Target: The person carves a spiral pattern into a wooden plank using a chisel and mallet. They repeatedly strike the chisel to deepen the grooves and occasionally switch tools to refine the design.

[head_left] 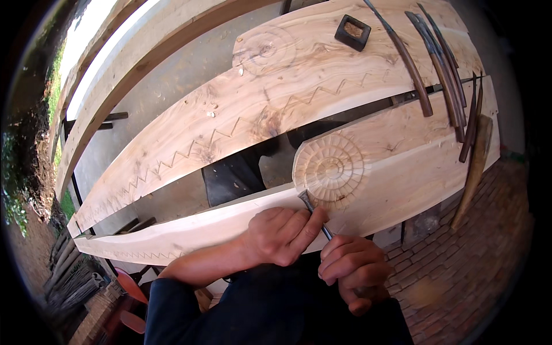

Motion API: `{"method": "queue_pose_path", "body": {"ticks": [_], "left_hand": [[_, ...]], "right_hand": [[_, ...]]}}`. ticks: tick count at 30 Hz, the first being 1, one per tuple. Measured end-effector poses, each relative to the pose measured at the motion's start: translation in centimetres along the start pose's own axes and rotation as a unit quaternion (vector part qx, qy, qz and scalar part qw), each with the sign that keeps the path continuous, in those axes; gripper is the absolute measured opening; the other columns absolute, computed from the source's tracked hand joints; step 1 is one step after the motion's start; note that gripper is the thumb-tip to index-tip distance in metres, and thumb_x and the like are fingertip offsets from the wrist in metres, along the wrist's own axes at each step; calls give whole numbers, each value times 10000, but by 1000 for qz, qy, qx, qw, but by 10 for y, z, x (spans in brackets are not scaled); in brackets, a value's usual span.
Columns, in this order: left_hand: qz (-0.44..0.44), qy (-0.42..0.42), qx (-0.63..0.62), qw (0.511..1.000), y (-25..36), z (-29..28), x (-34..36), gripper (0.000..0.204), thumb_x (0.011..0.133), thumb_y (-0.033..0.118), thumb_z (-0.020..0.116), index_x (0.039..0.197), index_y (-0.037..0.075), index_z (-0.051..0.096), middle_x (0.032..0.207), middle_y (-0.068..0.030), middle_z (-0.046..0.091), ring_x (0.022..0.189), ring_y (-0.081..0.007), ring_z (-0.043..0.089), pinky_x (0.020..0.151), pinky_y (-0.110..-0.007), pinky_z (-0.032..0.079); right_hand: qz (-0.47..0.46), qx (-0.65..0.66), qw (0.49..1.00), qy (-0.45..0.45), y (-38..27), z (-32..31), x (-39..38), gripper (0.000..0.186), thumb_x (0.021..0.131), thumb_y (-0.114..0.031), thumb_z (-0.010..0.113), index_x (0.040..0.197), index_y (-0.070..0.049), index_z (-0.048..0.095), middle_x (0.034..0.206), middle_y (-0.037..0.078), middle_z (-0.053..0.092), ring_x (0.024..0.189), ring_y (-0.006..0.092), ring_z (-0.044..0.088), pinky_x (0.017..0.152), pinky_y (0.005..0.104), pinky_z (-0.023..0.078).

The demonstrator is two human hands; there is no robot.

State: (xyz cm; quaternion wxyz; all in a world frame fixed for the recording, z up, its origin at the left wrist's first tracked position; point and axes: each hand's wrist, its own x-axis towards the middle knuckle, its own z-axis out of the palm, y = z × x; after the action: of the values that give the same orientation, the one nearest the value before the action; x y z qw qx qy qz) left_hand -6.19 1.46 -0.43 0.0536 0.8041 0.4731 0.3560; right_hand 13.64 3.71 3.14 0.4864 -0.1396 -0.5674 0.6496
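Note:
A carving chisel [327,232] slants across the near edge of a pale wooden plank [408,178]. My left hand [282,233] is closed, its fingers pinching the steel shaft close to the blade. Farther down, my right hand [353,264] wraps round the handle, most of which is hidden in the fist. The chisel's flared tip lies at the lower left rim of a round carved rosette [333,171], made of rings split into small segments. My left forearm crosses the plank's narrow part, beside a fine zigzag line.
Beyond lies a second plank [190,129] with a zigzag groove, loose chips and a faintly marked circle. A black square box [352,33] rests on it. Several dark-handled chisels [443,69] and a wooden club [476,167] lie at the right. A gap separates the planks; bricks pave the floor.

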Motion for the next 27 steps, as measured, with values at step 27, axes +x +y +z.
{"method": "queue_pose_path", "body": {"ticks": [27], "left_hand": [[27, 2, 7, 1000, -5, -4, 2, 354, 841, 132, 871, 1155, -18, 807, 788, -35, 684, 639, -109, 651, 579, -236, 483]], "right_hand": [[-15, 30, 999, 16, -1, 1, 3, 521, 1081, -424, 686, 778, -43, 499, 829, 163, 693, 642, 261, 665, 630, 430, 580]]}}
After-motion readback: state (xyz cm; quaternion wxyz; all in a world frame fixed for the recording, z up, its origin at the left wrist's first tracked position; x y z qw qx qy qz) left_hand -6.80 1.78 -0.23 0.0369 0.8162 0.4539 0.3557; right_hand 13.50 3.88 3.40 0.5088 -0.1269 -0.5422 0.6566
